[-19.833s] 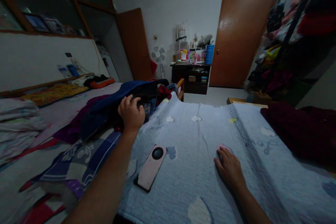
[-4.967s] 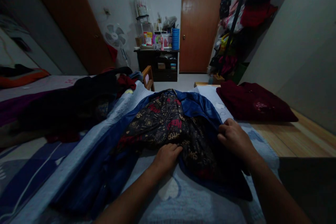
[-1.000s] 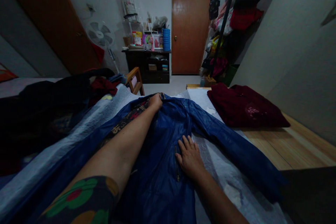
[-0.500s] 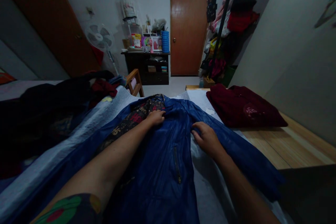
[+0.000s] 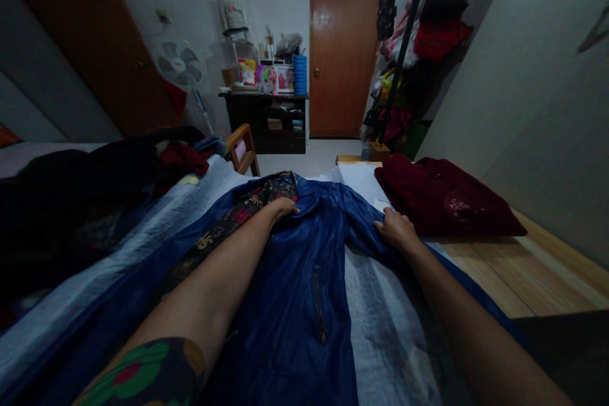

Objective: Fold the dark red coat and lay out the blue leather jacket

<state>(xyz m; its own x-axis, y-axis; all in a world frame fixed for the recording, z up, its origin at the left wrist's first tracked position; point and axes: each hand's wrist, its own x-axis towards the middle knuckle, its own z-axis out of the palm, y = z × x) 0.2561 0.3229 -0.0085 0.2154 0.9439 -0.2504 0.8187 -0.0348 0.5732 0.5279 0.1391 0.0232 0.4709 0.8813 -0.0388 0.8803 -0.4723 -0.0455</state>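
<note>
A blue jacket with a zipped pocket lies spread on a pale bedsheet, its patterned dark lining showing along the left side. My left hand is closed on the jacket's front near the collar, thumb on the blue outer side and the other fingers mostly hidden. Farther right, my right hand grips the upper part of the jacket's right-side sleeve, with its fingers curled round the edge.
A folded maroon garment lies right of the jacket, partly on a wooden board. Dark clothes are heaped on the left. Beyond the bed stand a wooden chair, a white fan and a dark cabinet.
My right hand has moved right and slightly forward, from beside the jacket's edge onto the sleeve, and closed on it. My left hand stays near the collar, its fingers now tucked in more.
</note>
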